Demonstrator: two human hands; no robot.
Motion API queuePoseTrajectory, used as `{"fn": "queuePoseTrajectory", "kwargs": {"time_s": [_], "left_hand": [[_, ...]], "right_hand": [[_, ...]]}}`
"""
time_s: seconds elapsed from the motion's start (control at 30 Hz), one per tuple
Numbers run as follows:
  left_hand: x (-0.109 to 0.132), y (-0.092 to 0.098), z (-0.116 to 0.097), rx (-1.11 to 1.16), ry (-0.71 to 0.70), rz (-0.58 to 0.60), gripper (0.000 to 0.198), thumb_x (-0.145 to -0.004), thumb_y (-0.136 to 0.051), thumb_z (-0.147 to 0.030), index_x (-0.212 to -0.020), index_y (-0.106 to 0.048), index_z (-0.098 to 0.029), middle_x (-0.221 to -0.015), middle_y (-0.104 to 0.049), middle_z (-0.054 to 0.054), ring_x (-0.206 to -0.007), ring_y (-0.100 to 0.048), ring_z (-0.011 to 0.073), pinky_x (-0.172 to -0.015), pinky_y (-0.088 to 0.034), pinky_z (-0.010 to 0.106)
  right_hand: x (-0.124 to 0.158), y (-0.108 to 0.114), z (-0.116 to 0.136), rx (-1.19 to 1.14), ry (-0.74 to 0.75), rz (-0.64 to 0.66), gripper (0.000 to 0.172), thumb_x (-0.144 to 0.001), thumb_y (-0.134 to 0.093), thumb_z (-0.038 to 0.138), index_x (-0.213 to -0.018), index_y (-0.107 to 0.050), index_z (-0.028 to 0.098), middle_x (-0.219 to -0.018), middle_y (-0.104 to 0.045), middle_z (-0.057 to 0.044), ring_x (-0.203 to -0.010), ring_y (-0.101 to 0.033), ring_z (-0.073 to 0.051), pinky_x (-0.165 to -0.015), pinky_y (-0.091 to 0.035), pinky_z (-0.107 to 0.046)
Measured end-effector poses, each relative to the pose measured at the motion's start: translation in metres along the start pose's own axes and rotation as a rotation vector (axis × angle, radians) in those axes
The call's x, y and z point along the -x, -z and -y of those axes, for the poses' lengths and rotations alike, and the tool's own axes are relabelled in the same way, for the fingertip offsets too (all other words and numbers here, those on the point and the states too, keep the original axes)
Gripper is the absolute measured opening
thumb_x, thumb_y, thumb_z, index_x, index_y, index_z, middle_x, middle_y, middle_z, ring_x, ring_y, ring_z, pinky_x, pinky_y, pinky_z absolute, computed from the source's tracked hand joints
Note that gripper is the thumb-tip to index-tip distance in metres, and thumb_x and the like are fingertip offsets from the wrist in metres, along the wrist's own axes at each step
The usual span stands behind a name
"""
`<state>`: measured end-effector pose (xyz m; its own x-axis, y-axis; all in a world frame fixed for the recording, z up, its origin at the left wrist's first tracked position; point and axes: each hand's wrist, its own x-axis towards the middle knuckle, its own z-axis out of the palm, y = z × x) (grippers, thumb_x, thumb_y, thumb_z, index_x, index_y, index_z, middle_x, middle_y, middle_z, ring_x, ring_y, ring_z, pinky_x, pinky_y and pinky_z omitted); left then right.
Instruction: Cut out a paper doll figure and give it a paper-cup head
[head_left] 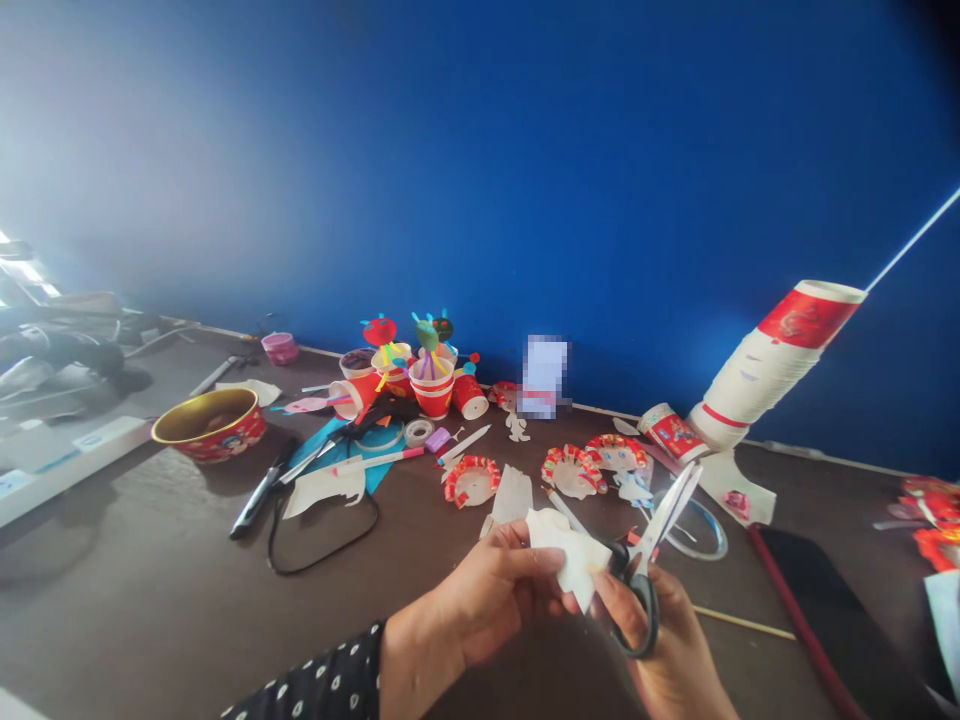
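In the head view my left hand [502,580] pinches a small white paper piece [574,555] between thumb and fingers. The paper has an uneven outline and a pointed lower corner. My right hand [667,640] has its fingers through the black handles of a pair of scissors [667,520]. The metal blades stick up and away, slightly apart, clear of the paper. My right thumb touches the right side of the paper. Just beyond my hands lie a pale paper strip [512,497] and red-and-white cut cup rings [471,482].
Red paper cups [431,395] with colourful paper figures stand near the blue wall. A leaning stack of cups [776,365] is at right, above a phone [832,610]. Leftward are a gold-lined bowl [214,430], a black pen [259,495] and a dark cord [322,570].
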<state>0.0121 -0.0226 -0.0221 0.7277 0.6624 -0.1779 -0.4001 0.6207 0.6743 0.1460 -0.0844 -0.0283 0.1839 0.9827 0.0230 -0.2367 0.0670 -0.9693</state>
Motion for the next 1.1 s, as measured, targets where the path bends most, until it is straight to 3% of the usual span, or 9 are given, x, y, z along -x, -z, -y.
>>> {"fn": "queuePoseTrajectory", "kwargs": {"time_s": [0.17, 0.53, 0.73, 0.97, 1.1], "left_hand": [[-0.001, 0.0, 0.003, 0.053, 0.009, -0.025, 0.013, -0.068, -0.06, -0.012, -0.081, -0.062, -0.011, -0.066, -0.064, 0.006, -0.052, -0.057, 0.0098, -0.048, -0.039, 0.017], [0.004, -0.006, 0.003, -0.021, -0.042, 0.021, 0.017, -0.063, -0.066, -0.012, -0.079, -0.064, -0.005, -0.067, -0.062, 0.007, -0.053, -0.055, 0.0097, -0.051, -0.041, 0.02], [0.004, -0.006, 0.004, -0.057, -0.051, -0.066, 0.019, -0.06, -0.069, -0.013, -0.078, -0.066, -0.006, -0.067, -0.062, 0.007, -0.054, -0.053, 0.0095, -0.05, -0.039, 0.019], [0.0, -0.005, 0.005, -0.074, -0.072, -0.054, 0.015, -0.06, -0.069, -0.016, -0.071, -0.066, -0.004, -0.063, -0.064, 0.009, -0.053, -0.056, 0.0117, -0.051, -0.039, 0.021], [-0.002, -0.002, 0.003, -0.072, -0.057, -0.079, 0.014, -0.063, -0.067, -0.018, -0.071, -0.065, -0.006, -0.061, -0.062, 0.006, -0.05, -0.054, 0.0098, -0.048, -0.037, 0.02]], "right_hand": [[-0.001, 0.004, -0.005, -0.001, 0.007, -0.043, 0.017, -0.065, -0.071, 0.031, -0.062, -0.061, 0.017, -0.054, -0.058, 0.002, -0.053, -0.049, -0.011, -0.052, -0.038, -0.02], [0.001, -0.003, 0.001, -0.141, -0.056, 0.015, 0.018, -0.055, -0.078, 0.027, -0.066, -0.065, 0.02, -0.05, -0.059, 0.003, -0.049, -0.054, -0.014, -0.052, -0.043, -0.025], [0.001, -0.007, -0.001, -0.158, -0.115, -0.041, 0.025, -0.054, -0.077, 0.038, -0.069, -0.066, 0.02, -0.053, -0.062, 0.001, -0.05, -0.055, -0.016, -0.05, -0.043, -0.025], [-0.001, -0.009, 0.001, -0.074, -0.167, -0.129, 0.028, -0.051, -0.077, 0.04, -0.059, -0.065, 0.016, -0.049, -0.055, 0.002, -0.048, -0.044, -0.012, -0.047, -0.035, -0.022], [-0.003, -0.005, -0.001, -0.036, -0.207, -0.102, 0.03, -0.055, -0.073, 0.043, -0.058, -0.062, 0.015, -0.047, -0.047, 0.004, -0.046, -0.037, -0.009, -0.044, -0.029, -0.02]]}}
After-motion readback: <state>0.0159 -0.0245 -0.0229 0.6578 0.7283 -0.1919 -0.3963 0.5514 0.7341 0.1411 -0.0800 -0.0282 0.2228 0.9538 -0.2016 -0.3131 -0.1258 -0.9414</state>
